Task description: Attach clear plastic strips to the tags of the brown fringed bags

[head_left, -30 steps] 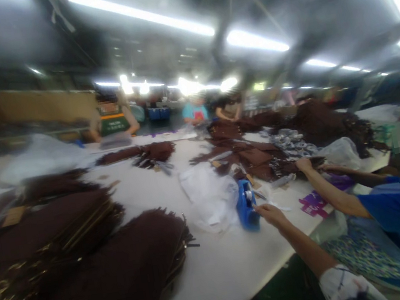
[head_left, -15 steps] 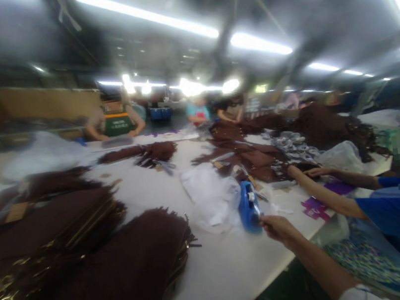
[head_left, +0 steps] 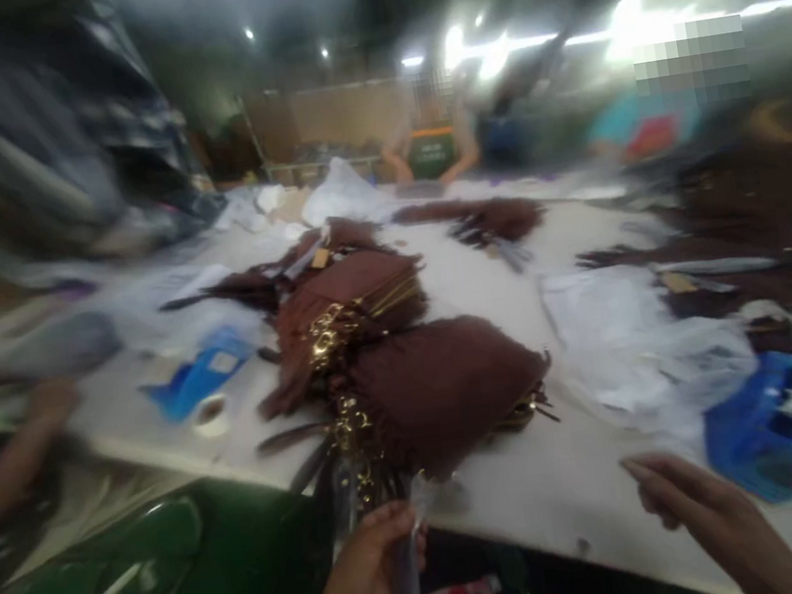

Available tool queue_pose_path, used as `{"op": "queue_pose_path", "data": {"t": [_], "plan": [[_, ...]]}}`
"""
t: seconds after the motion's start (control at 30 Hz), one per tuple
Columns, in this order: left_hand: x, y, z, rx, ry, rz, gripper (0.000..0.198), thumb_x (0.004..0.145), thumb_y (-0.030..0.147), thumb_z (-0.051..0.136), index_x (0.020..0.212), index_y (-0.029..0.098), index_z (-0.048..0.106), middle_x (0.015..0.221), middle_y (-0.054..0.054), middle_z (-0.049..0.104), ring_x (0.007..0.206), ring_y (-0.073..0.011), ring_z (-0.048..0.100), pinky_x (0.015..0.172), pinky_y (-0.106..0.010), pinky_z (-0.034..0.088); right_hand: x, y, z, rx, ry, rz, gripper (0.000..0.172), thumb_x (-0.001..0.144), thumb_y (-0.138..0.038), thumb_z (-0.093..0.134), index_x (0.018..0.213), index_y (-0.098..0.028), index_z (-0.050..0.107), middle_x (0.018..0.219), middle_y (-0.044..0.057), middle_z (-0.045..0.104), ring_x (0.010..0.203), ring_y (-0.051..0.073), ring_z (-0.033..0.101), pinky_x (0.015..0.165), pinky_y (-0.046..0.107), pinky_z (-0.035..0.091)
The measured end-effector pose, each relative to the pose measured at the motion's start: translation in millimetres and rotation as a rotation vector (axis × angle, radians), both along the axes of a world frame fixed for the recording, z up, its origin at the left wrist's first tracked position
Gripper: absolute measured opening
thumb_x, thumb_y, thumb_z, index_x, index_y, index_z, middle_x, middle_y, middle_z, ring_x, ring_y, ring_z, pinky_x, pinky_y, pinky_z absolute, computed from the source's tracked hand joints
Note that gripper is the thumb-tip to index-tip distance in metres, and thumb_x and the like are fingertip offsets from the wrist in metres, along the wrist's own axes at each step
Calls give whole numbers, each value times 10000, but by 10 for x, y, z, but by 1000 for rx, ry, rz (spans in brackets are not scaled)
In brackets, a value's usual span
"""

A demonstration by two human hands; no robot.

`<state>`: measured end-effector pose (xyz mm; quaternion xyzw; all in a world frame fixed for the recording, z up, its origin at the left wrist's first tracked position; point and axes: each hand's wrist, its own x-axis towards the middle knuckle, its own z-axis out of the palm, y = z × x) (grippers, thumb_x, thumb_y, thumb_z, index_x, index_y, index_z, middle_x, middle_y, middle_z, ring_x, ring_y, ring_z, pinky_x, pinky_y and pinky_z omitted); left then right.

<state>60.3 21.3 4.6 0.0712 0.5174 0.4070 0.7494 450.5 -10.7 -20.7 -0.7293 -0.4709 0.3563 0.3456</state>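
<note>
My left hand (head_left: 367, 574) is closed round a greyish strip wrapped in clear plastic (head_left: 407, 583), at the table's near edge. The strip reaches up toward a stack of brown fringed bags (head_left: 446, 389) with gold-coloured chains and hardware (head_left: 351, 423). My right hand (head_left: 703, 509) is over the table at the right, with thumb and fingers pinched together. Anything between those fingertips is too small or blurred to make out. Close to the right hand, but apart from it, stands a blue tape dispenser (head_left: 773, 429).
White plastic bags (head_left: 633, 341) lie behind the dispenser. A second blue dispenser (head_left: 209, 369) and a tape roll (head_left: 210, 416) are at the left, near a co-worker's arm (head_left: 23, 442). A green stool (head_left: 104, 589) stands below. More brown bags (head_left: 785, 209) are at the right.
My view has swung left. My right hand has come away from the blue tape dispenser. My left hand, out of view before, now shows, closed on the plastic-wrapped strip.
</note>
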Motion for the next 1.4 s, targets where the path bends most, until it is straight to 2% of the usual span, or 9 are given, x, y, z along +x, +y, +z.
{"op": "queue_pose_path", "data": {"t": [0.1, 0.17, 0.23, 0.3, 0.5, 0.7, 0.9, 1.13, 1.4], "plan": [[2, -14, -64, 109, 45, -34, 219, 659, 163, 802, 804, 109, 646, 633, -40, 654, 577, -144, 613, 545, -234, 481, -987, 96, 181, -14, 289, 339, 330, 861, -503, 525, 955, -206, 634, 611, -24, 574, 552, 128, 521, 539, 232, 410], [28, -21, -66, 160, 45, -52, 222, 660, 195, 798, 801, 111, 649, 630, -34, 651, 560, -125, 596, 543, -218, 462, -1543, 169, 310, -32, 397, 484, 285, 885, -451, 519, 903, -196, 645, 587, -28, 577, 514, 105, 493, 494, 210, 364], [40, -28, -45, 195, 44, -69, 219, 659, 211, 792, 792, 107, 653, 620, -29, 643, 537, -109, 576, 520, -198, 430, -1917, 253, 376, 0, 441, 572, 253, 887, -407, 535, 874, -189, 662, 568, -33, 574, 485, 86, 463, 474, 196, 334], [36, -32, -16, 218, 47, -85, 205, 663, 214, 779, 784, 105, 655, 617, -25, 638, 532, -102, 569, 523, -192, 418, -2117, 325, 372, 29, 471, 607, 232, 883, -383, 551, 863, -187, 674, 553, -40, 559, 468, 76, 446, 461, 187, 322], [-7, -27, 20, 255, 84, -106, 154, 679, 217, 738, 755, 111, 656, 584, -14, 618, 506, -97, 545, 518, -195, 389, -2241, 395, 256, -22, 501, 617, 233, 877, -381, 554, 857, -180, 671, 499, -59, 521, 405, 63, 430, 409, 164, 311], [-24, -27, -25, 291, 87, -111, 148, 711, 232, 728, 772, 119, 654, 627, -13, 623, 532, -95, 535, 554, -208, 398, -2243, 405, 268, -39, 468, 658, 245, 888, -381, 539, 844, -181, 674, 478, -62, 525, 377, 53, 404, 399, 158, 299], [9, -44, 12, 250, 72, -81, 151, 725, 255, 730, 777, 148, 637, 626, 2, 630, 560, -107, 567, 585, -212, 420, -2268, 411, 254, -54, 457, 675, 249, 887, -394, 540, 831, -187, 665, 495, -60, 537, 376, 51, 405, 394, 155, 301], [22, -44, 8, 273, 47, -58, 113, 720, 217, 720, 751, 145, 639, 630, -3, 632, 576, -118, 581, 602, -224, 443, -2250, 381, 192, -206, 528, 724, 305, 874, -473, 538, 856, -180, 616, 433, -67, 524, 343, 65, 405, 376, 160, 313], [-6, -56, 6, 222, -27, -38, 138, 718, 227, 730, 779, 128, 655, 610, 2, 599, 510, -95, 532, 567, -220, 445, -2333, 374, 199, 18, 349, 642, 279, 910, -424, 514, 847, -196, 661, 448, -76, 483, 388, 66, 405, 435, 176, 323]]}}
